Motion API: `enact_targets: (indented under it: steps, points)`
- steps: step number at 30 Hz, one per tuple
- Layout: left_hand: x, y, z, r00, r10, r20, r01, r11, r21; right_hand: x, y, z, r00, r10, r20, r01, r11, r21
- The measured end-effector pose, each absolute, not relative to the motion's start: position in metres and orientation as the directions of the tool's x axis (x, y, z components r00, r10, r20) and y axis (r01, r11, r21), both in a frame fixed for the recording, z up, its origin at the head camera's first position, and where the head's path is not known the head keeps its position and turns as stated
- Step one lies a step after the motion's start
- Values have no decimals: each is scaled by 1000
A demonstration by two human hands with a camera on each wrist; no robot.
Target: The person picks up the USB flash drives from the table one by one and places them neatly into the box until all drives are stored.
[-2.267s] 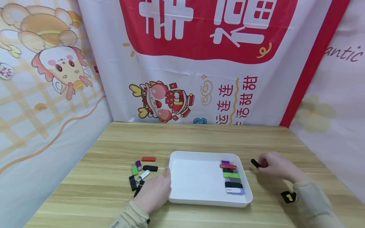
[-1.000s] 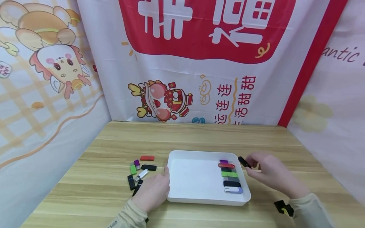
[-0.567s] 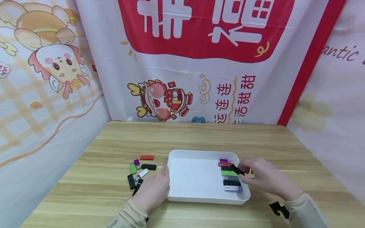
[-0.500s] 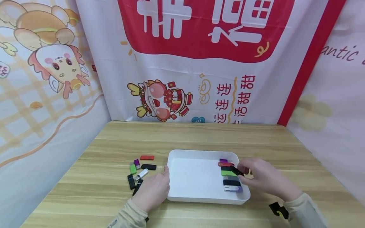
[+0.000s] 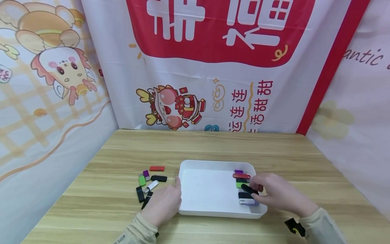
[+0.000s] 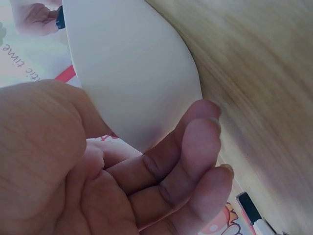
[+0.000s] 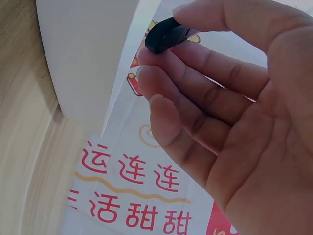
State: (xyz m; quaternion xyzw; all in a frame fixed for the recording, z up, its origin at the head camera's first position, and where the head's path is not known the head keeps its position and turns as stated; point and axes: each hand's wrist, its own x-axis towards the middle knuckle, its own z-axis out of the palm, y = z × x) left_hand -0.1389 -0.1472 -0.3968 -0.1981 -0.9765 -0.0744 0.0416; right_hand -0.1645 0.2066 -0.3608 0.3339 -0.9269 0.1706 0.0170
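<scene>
Over the right part of the white tray [image 5: 210, 214], my right hand [image 5: 278, 193] pinches a black USB flash drive [image 5: 249, 188] between thumb and fingertips. The drive slants across a column of flash drives lying in the tray: purple, red [image 5: 241, 176], green [image 5: 240, 185], black and white-and-lilac [image 5: 247, 201] ones show, partly covered by the hand. At the tray's left side, my left hand [image 5: 163, 203] holds the wall. In the left wrist view, the thumb goes behind the rim while curled fingers [image 6: 200, 147] lie along the outer side.
Left of the tray, several loose flash drives lie on the wooden table [image 5: 109, 189]: red [image 5: 157, 168], green [image 5: 142, 180], silver [image 5: 151, 186] and black ones [image 5: 140, 194]. A printed cloth [image 5: 195, 101] hangs behind the table, with more cloth at both sides.
My right hand has carried the black flash drive leftward from the table over the tray's right wall, then slightly down toward me along the column. The left hand keeps its place at the tray.
</scene>
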Motion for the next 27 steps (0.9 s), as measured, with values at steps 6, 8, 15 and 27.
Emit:
enact_targets:
  steps: [6, 8, 15, 27]
  points:
    - [-139, -148, -398, -919, 379, 111, 392, 912, 122, -165, 205, -364, -773, -625, 107, -621, 712, -328]
    - [-138, -148, -399, -921, 375, 108, 387, 914, 124, -165, 205, -364, -773, -627, 97, -618, 710, -336]
    - [-139, -148, -400, -918, 377, 126, 391, 913, 114, -165, 203, -366, -759, -648, 70, -628, 699, -343]
    - [-141, -148, -399, -918, 380, 116, 392, 915, 102, -169, 201, -367, -766, -643, -25, -603, 731, -318]
